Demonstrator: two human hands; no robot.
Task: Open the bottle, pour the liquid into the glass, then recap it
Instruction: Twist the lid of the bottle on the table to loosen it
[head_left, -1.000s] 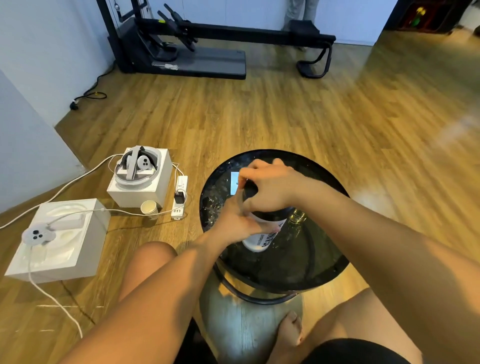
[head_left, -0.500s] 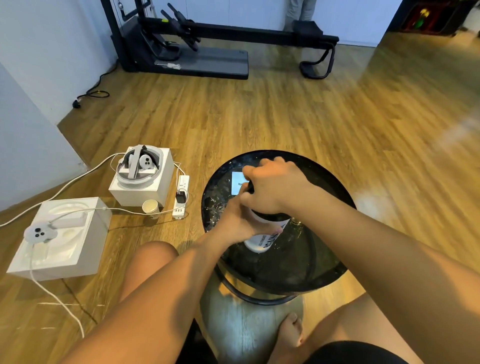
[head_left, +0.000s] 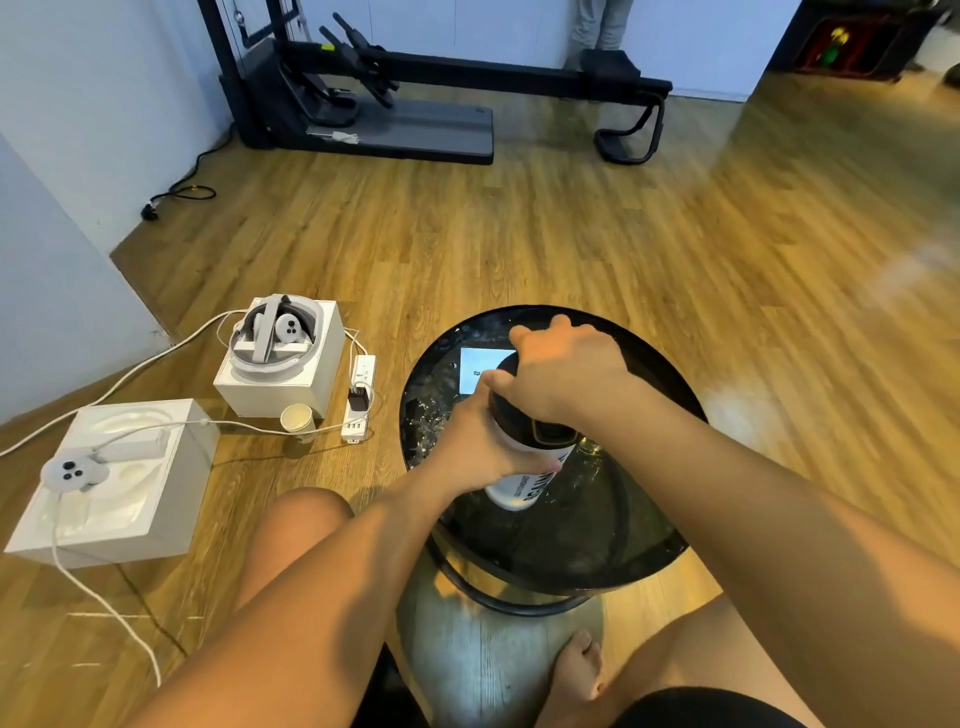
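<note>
Round black table (head_left: 649, 551), centre-right of frame: glossy dark top, the work surface. Wet-looking glints show on its left part; a slick top could let the bottle's base skid under twisting force.

Bottle (head_left: 524, 486), centre of frame, standing on the table: white body with dark lettering, tilted slightly toward the lower left. A hard twist on a leaning bottle could tip it and spill once the seal breaks.

Right hand (head_left: 563, 376), just above centre: closed over the black cap (head_left: 540, 428) from above, fingers wrapped round its rim. Judged to be the twisting hand; whether the cap is being loosened or tightened cannot be told.

Left hand (head_left: 475, 449), centre: clamped round the bottle's upper body just below the cap, bracing it. Squeezing too hard could push liquid out as the cap frees.

Glass (head_left: 589, 447), just right of the bottle: only a small clear sliver shows behind the right forearm, possibly touching the bottle. Standing that near, it could be knocked by the wrist.

White card (head_left: 480, 364), upper left of the tabletop: lies flat behind the bottle and would be wetted by a spill.
</note>
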